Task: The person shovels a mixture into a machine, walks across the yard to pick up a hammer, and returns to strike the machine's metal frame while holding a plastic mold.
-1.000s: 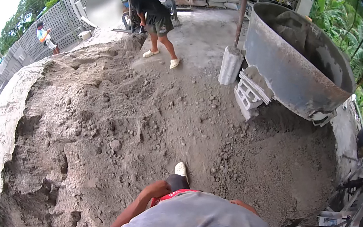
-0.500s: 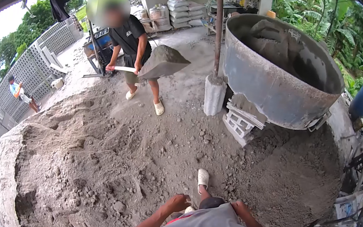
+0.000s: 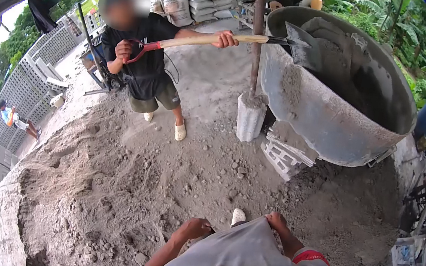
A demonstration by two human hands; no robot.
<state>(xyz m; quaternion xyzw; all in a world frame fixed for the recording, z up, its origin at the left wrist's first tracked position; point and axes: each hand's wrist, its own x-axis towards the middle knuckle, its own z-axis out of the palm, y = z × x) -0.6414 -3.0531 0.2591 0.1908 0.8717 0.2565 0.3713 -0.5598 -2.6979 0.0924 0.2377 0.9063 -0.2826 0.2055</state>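
Note:
The grey shirt (image 3: 244, 259) I wear is stretched forward from my body. My left hand (image 3: 193, 229) is closed at its left front corner, with the fingertips partly hidden. At the right front corner, my right hand (image 3: 278, 222) has its fingers wrapped round the hem. Across from me a co-worker in a black shirt (image 3: 149, 41) grips a shovel (image 3: 194, 40) with both hands. The shovel's metal blade (image 3: 304, 47) is tilted over the near rim of a large round metal mixing drum (image 3: 327, 103), which has grey mix inside.
Loose grey sand and gravel (image 3: 121, 191) covers the ground. A rusty post (image 3: 257, 35) rises from a concrete footing (image 3: 249, 119) beside the drum. Concrete blocks (image 3: 283, 157) lie beneath the drum. Stacked sacks (image 3: 202, 5) stand behind, and another person (image 3: 16, 120) is far left.
The co-worker has swung the loaded shovel up and right to the drum, and the heap on its blade is gone. My hands have risen, drawing the shirt hem forward.

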